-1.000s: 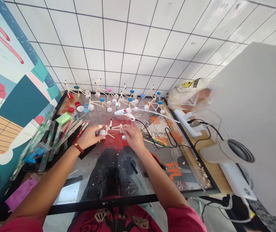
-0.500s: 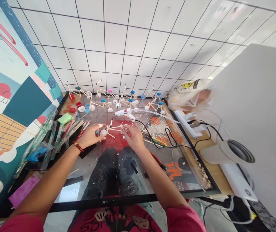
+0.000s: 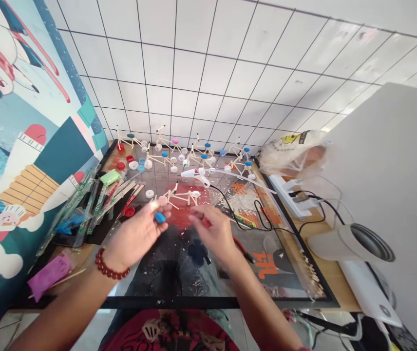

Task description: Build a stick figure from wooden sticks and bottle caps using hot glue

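Observation:
My left hand (image 3: 135, 234) is half turned up, its fingers curled round a small blue oval piece (image 3: 161, 217). Just beyond the fingertips, a little bicycle made of thin wooden sticks (image 3: 181, 196) stands on a red patch of the tabletop, a white bottle cap (image 3: 196, 194) as its right wheel; my fingers partly hide its left end. My right hand (image 3: 214, 229) is apart from the bicycle, on its near right side, with fingers bent and pressed together. Whatever is in them is hidden, though a bit of red shows there.
Several similar stick bicycles (image 3: 203, 157) line the back. A white glue gun (image 3: 196, 174) lies in front of them, its black cord (image 3: 226, 202) running right to a power strip (image 3: 291, 197). Packets and sticks (image 3: 115, 197) are piled left; a white cap (image 3: 149, 194) lies nearby.
Both hands have come off the stick bicycle and drawn back towards me. The blue piece now shows plainly in my left hand. The view has shifted slightly.

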Demonstrator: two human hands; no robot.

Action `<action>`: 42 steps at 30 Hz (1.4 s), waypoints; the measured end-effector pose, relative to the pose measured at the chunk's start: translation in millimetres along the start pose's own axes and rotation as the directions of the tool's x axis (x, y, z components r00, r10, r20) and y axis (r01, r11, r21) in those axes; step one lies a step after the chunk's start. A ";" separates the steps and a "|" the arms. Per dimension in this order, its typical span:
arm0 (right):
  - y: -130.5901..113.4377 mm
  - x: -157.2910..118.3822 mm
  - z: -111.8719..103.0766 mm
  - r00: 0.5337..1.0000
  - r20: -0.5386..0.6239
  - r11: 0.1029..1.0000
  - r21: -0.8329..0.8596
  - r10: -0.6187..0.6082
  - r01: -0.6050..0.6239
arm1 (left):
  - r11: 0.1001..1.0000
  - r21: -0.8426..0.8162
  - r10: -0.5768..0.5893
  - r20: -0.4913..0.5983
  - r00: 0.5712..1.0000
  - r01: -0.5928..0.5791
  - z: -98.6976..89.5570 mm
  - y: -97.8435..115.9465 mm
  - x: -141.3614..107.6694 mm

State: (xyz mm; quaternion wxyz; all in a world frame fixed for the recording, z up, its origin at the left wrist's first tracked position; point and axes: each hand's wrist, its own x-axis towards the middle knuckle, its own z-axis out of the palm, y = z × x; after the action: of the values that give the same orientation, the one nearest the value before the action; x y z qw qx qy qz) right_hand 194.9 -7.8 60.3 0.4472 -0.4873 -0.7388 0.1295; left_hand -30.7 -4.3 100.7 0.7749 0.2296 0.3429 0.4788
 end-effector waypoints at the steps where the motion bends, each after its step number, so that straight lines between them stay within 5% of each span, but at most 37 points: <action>1: -11.6 -8.3 2.6 0.998 0.026 0.998 -0.025 -0.052 0.053 | 0.995 -0.060 -0.084 -0.018 0.996 0.083 1.6 -16.1 -7.3; 6: -37.7 -41.5 11.6 0.986 0.123 0.993 -0.032 -0.108 0.113 | 0.980 -0.122 -0.165 -0.066 0.984 0.156 -2.8 -69.9 -30.0; 10: -5.9 -29.0 1.7 0.995 0.094 0.999 -0.032 0.033 -0.030 | 0.984 0.116 -0.132 -0.047 0.990 0.136 -12.0 -60.1 -23.0; 12: 20.0 -10.8 -2.5 0.987 0.095 0.991 -0.046 0.133 -0.129 | 0.926 0.376 0.056 -0.038 0.998 -0.038 -19.3 -40.5 -5.9; 15: 54.4 16.8 0.6 0.976 0.090 0.979 -0.046 0.200 -0.197 | 0.510 0.817 0.398 0.055 0.915 -0.271 -31.7 -7.9 32.8; 18: 74.8 32.8 13.6 0.977 0.080 0.979 -0.077 0.196 -0.190 | 0.206 0.938 0.415 0.175 0.893 -0.279 -41.4 11.4 72.8; 21: 84.2 38.3 28.3 0.980 0.088 0.981 -0.097 0.179 -0.170 | 0.086 0.940 0.363 0.279 0.889 -0.330 -47.0 10.9 102.8; 28: 78.9 48.1 33.8 0.973 0.177 0.985 -0.110 0.151 -0.133 | 0.161 0.903 0.316 0.335 0.888 -0.398 -42.0 -5.6 124.7; 35: 43.4 22.8 13.8 0.979 0.152 0.990 -0.058 0.135 -0.127 | 0.236 0.835 0.411 0.377 0.830 -0.497 -36.1 -12.6 82.3; 42: 33.1 -21.5 28.4 0.971 0.154 0.983 -0.008 0.184 -0.185 | 0.255 0.839 0.464 0.329 0.822 -0.480 -52.5 -46.9 52.0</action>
State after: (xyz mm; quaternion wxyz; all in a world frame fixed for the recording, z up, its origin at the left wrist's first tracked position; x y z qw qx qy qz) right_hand 195.2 -2.5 11.9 0.3761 -0.5411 -0.7221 0.2103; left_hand -26.7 23.5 17.8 0.3515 0.7004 0.4524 0.4257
